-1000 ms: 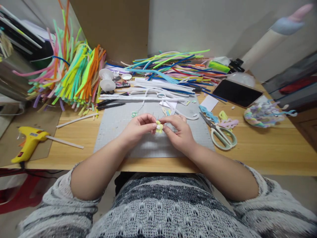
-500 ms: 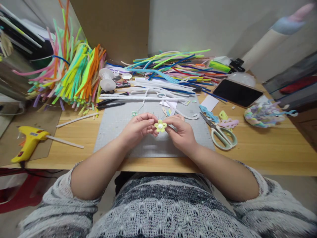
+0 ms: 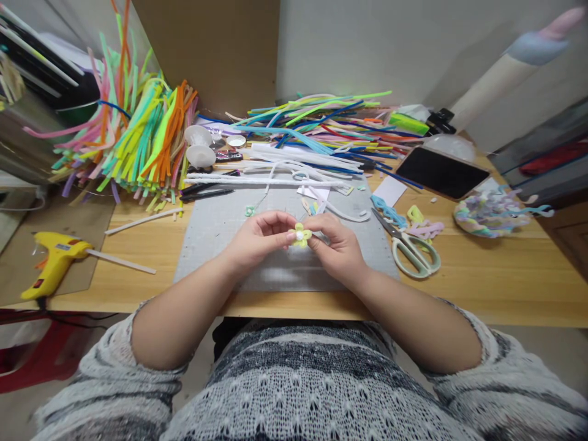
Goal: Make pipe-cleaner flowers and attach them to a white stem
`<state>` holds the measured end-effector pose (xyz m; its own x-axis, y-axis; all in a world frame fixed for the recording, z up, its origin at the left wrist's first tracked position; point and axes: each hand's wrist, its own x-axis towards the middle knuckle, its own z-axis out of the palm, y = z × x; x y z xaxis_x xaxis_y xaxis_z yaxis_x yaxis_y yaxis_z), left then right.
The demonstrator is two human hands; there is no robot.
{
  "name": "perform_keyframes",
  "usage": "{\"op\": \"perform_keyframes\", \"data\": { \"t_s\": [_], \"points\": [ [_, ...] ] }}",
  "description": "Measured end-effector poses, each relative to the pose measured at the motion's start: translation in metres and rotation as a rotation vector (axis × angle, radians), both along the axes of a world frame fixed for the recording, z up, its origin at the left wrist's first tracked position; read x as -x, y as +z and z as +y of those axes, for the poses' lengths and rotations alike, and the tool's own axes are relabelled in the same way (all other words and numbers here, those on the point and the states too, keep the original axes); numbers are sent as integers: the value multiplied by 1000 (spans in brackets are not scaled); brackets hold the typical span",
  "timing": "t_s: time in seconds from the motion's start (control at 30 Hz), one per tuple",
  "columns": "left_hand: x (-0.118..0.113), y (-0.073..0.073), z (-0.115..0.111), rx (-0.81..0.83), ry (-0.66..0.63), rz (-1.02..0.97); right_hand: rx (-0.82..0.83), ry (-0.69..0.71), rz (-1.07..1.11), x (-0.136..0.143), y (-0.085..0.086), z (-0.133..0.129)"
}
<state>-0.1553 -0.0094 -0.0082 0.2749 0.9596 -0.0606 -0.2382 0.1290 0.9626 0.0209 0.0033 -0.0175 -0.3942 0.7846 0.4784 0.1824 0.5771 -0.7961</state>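
A small yellow pipe-cleaner flower (image 3: 301, 235) with a white centre is held above the grey cutting mat (image 3: 215, 257). My left hand (image 3: 264, 237) pinches the flower's left petal between thumb and fingers. From the other side, my right hand (image 3: 337, 245) grips its right edge with thumb and forefinger. The undersides of the petals are hidden from me. Just beyond my left hand, a little green flower (image 3: 250, 211) lies on the mat. White pipe cleaners (image 3: 285, 180) stretch across the mat's far part.
Scissors (image 3: 416, 254) and pipe-cleaner pieces (image 3: 425, 229) lie to the right, near a phone (image 3: 442, 173). A yellow glue gun (image 3: 55, 260) with a glue stick rests at the left. Bundled pipe cleaners (image 3: 142, 141) stand behind it; a loose heap (image 3: 316, 125) fills the back.
The yellow flower has turned and shifted slightly to the right. My left thumb has come in onto its left petal, while my right hand keeps its grip.
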Motion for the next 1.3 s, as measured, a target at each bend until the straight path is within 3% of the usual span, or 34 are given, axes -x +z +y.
{"op": "perform_keyframes", "data": {
  "t_s": [0.43, 0.5, 0.6, 0.67, 0.73, 0.87, 0.93, 1.0, 1.07, 1.13, 1.17, 1.27, 1.3],
  "points": [
    [0, 0, 1, -28, -45, -32, -6, -72, -71, 1, -3, -3],
    [8, 5, 5, -101, 52, 7, -14, -155, -62, 0, -5, -1],
    [28, 14, 12, -321, 404, 174, -32, -253, -97, -2, -8, 5],
    [43, 19, 17, -405, 603, 449, -36, -254, -208, -3, -9, 9],
    [58, 22, 20, -378, 672, 806, -42, -221, -330, -2, -10, 10],
    [78, 19, 22, -202, 529, 1290, -80, -158, -445, 2, -13, 8],
    [84, 17, 23, -120, 407, 1368, -93, -152, -457, 3, -14, 7],
    [85, 15, 24, -81, 375, 1382, -91, -156, -463, 4, -15, 7],
    [79, 14, 24, -166, 474, 1367, -81, -164, -471, 5, -16, 7],
    [66, 13, 23, -364, 569, 1319, -77, -171, -478, 5, -16, 8],
    [58, 12, 21, -473, 544, 1280, -78, -173, -482, 5, -17, 8],
    [31, 3, 16, -570, 172, 1143, -80, -179, -486, 6, -16, 7],
    [24, -2, 15, -563, 110, 1139, -80, -182, -484, 6, -16, 7]
  ]
}}
